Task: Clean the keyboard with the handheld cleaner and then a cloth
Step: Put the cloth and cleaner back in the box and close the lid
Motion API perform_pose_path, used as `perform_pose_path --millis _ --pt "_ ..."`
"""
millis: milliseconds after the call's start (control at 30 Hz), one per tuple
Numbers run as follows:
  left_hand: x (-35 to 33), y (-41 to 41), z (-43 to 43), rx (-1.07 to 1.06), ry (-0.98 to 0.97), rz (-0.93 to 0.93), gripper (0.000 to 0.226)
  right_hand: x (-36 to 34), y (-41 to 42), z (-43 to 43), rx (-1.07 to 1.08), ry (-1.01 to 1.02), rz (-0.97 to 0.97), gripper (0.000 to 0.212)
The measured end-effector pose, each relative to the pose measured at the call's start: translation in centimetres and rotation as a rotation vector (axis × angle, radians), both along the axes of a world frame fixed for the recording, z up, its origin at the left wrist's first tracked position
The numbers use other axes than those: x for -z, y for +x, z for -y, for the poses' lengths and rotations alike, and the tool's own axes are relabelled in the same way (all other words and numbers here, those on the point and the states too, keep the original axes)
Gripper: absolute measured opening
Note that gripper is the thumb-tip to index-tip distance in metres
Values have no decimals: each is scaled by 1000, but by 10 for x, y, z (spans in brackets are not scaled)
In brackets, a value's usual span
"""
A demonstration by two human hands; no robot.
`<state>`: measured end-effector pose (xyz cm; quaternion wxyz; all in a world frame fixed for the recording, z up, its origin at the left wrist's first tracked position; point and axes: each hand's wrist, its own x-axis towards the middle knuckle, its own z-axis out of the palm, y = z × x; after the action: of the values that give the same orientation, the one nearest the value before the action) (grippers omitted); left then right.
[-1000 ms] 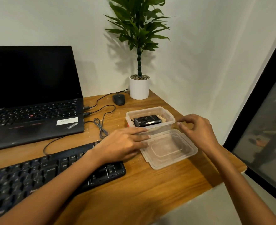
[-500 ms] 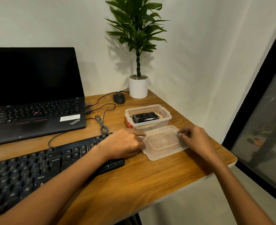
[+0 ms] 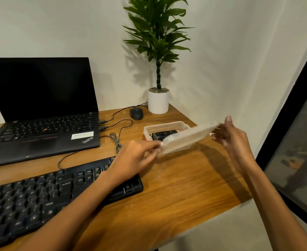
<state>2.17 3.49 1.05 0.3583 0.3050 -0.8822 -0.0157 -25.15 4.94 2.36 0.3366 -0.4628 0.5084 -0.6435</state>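
1. While both hands work at the right end of the wooden surface point(image 3: 176, 187), a clear lid point(image 3: 187, 138) hangs between them in the air, tilted with its right end higher and blurred.
2. The left hand point(image 3: 136, 156) has its grip clamped on the lid's lower left end, pinching it between thumb and fingertips.
3. The right hand point(image 3: 234, 140) has its grip on the lid's raised right end, with its fingers curled to the rim and one finger pointing up.
4. Just behind and below the lid stands an open clear plastic container point(image 3: 165, 125), resting on the surface.
5. The black handheld cleaner point(image 3: 162, 135) lies inside that container, partly hidden by the lid. It is in neither grip, sitting just beyond the left hand's fingertips and well apart from the right hand.
6. The black keyboard point(image 3: 40, 194) lies at the near left of the surface, its right end under the left forearm. Neither hand grips it.
7. An open black laptop point(image 3: 40, 113) with a dark screen stands behind the keyboard, and cables point(image 3: 116, 140) trail from its right side across the wood.
8. A black mouse point(image 3: 136, 113) sits near the back wall, just beside a potted plant point(image 3: 158, 102) in a white pot.
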Motion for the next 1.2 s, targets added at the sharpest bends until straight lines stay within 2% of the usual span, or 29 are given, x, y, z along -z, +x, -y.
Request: perform_pose_path --millis 33,133,267,367,567,933,1100,1200 --pt "-3 -2 0 -39 75 -110 25 -2 2 5 -11 -15 25 45" --pt "-10 -6 8 -191 275 -391 30 -6 13 22 8 -58 -71 27" --pt "-13 -6 33 -349 520 -553 24 -4 27 49 21 -26 -184 25" --pt "-10 -9 47 -442 602 -508 13 3 28 68 41 49 -278 24" --pt "1 -14 54 -560 604 -313 26 16 29 78 128 103 -427 18" --pt "8 -7 62 -395 873 -379 33 28 29 78 184 152 -306 13" --pt "3 -5 60 -353 989 -412 31 26 26 82 140 170 -273 3" --pt "-1 -6 59 -331 1060 -421 24 31 28 87 164 169 -258 11"
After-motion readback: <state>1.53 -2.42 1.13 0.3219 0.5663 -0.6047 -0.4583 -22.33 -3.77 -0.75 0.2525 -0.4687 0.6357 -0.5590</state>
